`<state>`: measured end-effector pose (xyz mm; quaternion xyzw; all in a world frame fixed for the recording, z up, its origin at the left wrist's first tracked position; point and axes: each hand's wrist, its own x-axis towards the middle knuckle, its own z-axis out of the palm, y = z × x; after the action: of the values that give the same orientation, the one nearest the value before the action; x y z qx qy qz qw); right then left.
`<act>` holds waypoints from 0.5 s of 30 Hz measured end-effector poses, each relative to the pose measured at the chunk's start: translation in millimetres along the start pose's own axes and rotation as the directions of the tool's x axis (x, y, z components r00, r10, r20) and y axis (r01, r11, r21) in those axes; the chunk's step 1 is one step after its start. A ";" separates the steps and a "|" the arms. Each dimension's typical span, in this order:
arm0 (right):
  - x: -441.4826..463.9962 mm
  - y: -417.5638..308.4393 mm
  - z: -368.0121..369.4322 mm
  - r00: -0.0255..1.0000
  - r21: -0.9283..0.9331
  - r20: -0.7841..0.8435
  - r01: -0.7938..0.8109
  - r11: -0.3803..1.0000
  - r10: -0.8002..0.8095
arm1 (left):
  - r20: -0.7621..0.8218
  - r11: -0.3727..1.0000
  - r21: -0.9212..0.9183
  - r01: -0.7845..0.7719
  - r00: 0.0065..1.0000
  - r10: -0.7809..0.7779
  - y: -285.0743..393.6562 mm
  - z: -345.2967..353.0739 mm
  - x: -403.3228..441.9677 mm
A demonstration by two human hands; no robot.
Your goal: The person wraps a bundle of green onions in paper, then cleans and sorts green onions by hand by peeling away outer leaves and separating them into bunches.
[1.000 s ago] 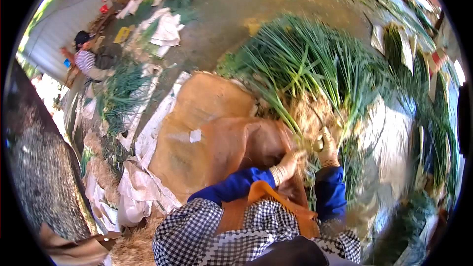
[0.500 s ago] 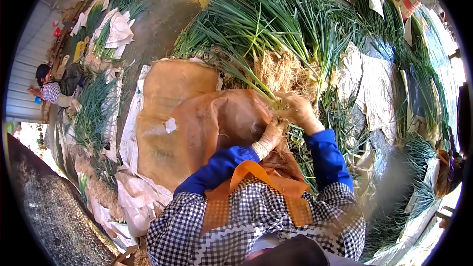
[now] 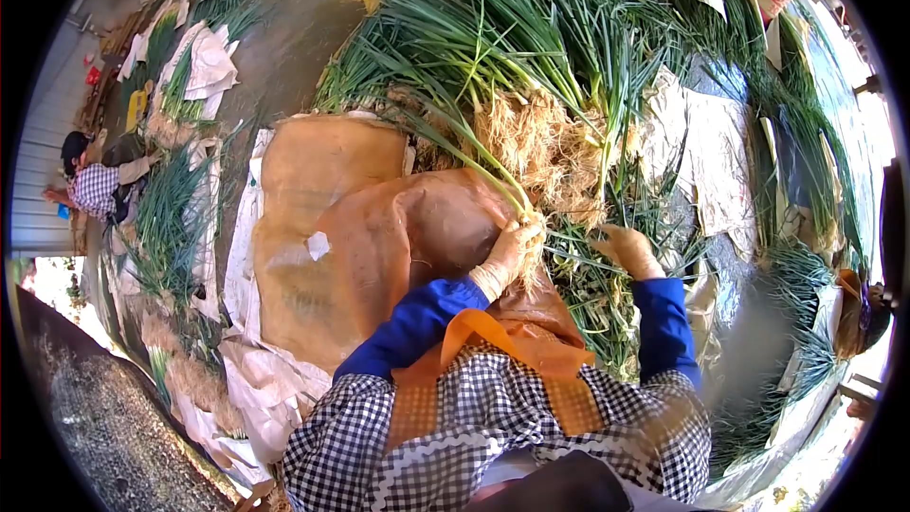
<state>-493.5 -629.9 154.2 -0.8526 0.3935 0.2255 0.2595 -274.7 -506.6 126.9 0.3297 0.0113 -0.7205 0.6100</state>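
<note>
My left hand is closed round the root end of a green onion stalk, whose leaves lean up and left. To its right, my right hand is over loose green scraps, its fingers bent towards the left; whether something small is between them I cannot make out. Beyond both hands lies a big pile of green onions with pale, tangled roots facing me. A brown sheet covers my lap.
An orange-tan mat lies to the left of the brown sheet. At far left, another person is beside more green onions. White sacking and further onion bundles lie on the right.
My right hand has come away from my left hand and moved right, over the scraps. My left hand still holds the stalk. The other person's arm now reaches towards the onions beside them.
</note>
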 end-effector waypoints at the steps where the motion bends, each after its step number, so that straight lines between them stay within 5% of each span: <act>1: 6.2 -28.0 -16.2 0.979 0.458 -0.192 0.146 0.877 -0.063 | 0.053 0.999 0.003 0.040 0.998 -0.040 0.6 -6.2 2.1; 2: 3.5 -72.6 -42.0 0.991 0.791 -0.135 0.119 0.600 -0.019 | -0.024 0.998 -0.063 -0.004 1.000 0.003 -8.7 -5.7 6.6; 3: 14.6 -89.0 -47.1 0.954 0.756 -0.246 0.299 0.583 -0.170 | -0.045 0.997 -0.014 -0.073 0.996 0.072 -12.9 -9.6 8.6; 4: 41.7 -94.3 -36.4 0.913 0.498 -0.335 0.382 0.779 -0.234 | -0.055 0.992 0.084 -0.094 0.994 0.099 -9.7 -6.2 6.6; 5: 41.6 -117.2 -54.0 0.963 0.322 -0.188 0.247 0.914 -0.194 | -0.061 0.978 0.175 -0.115 0.990 0.128 -9.7 -3.5 5.4; 7: 62.4 -119.3 -30.4 0.889 0.002 -0.381 0.274 0.962 -0.253 | -0.131 0.988 0.151 -0.036 0.990 0.056 -13.0 -14.5 12.1; 8: 60.0 -117.2 -28.2 0.762 -0.321 -0.472 0.319 0.892 -0.443 | -0.128 0.995 0.096 -0.039 0.991 0.051 -12.9 -15.9 11.3; 9: 63.6 -105.3 -18.7 0.644 -0.384 -0.539 0.384 0.840 -0.542 | -0.123 0.998 0.042 -0.037 0.992 0.042 -14.0 -17.2 10.0; 12: 24.6 -93.8 -9.5 0.669 -0.421 -0.536 0.317 0.850 -0.515 | -0.161 0.997 0.053 -0.047 0.985 0.055 -14.1 4.7 2.3; 13: 15.0 -85.3 -4.0 0.598 -0.356 -0.624 0.356 0.864 -0.503 | -0.180 0.996 0.065 -0.058 0.981 0.069 -13.3 9.3 1.8; 15: 13.2 -42.7 8.7 0.783 -0.090 -0.541 0.310 0.947 -0.308 | 0.013 0.996 -0.020 -0.090 0.996 0.091 -32.2 -15.6 15.8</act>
<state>-453.7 -608.1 151.1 -0.9334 0.3068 -0.0741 0.1707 -296.7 -505.6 94.6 0.3188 -0.0009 -0.6942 0.6453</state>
